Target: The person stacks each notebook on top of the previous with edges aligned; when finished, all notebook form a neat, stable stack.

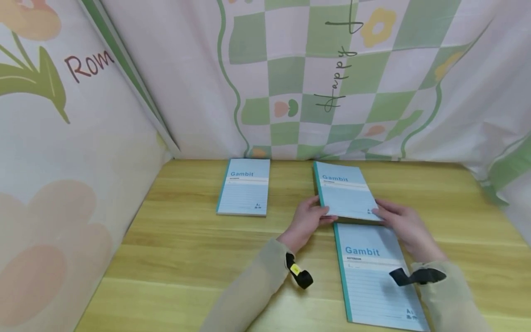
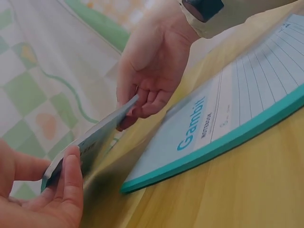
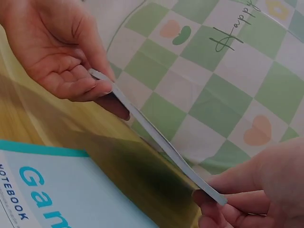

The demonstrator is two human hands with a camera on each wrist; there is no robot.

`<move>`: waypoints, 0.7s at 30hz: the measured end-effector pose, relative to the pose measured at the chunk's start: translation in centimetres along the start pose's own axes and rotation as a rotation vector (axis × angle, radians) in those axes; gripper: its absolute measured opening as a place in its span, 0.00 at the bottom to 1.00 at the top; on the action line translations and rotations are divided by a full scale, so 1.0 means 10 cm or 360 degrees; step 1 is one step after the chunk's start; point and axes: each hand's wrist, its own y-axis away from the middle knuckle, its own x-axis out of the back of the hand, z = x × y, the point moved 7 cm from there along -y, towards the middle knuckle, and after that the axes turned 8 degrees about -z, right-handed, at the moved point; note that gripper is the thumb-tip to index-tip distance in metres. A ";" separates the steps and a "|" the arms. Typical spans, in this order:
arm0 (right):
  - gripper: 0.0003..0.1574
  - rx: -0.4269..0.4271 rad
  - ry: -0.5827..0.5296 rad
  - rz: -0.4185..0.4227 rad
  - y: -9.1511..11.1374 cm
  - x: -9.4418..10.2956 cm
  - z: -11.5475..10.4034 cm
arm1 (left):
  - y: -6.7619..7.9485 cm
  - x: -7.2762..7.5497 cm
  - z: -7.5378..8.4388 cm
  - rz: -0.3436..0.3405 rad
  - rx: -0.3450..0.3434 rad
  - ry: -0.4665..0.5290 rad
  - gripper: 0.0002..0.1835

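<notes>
Both hands hold one light-blue Gambit notebook (image 1: 346, 191) by its two near corners, raised off the table. My left hand (image 1: 306, 219) pinches its left corner by the teal spine, thumb on the cover and fingers beneath. On the opposite corner, my right hand (image 1: 404, 226) pinches the same way. The right wrist view shows the held notebook (image 3: 161, 142) edge-on between the two hands. A larger Gambit notebook (image 1: 373, 276) lies flat just below it, partly under the right forearm. A smaller notebook (image 1: 244, 189) lies at the back left, apart from both hands.
All of this is on a wooden table (image 1: 186, 258). A checkered green and white curtain (image 1: 286, 78) hangs along the table's back edge. Another printed cloth (image 1: 83, 152) hangs at the left side. Black straps (image 1: 419, 275) circle the wrists.
</notes>
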 end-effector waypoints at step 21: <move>0.46 0.0126 0.0057 -0.0020 0.10 -0.33 -0.29 | 0.30 0.52 0.06 -0.0122 0.0046 -0.0306 0.34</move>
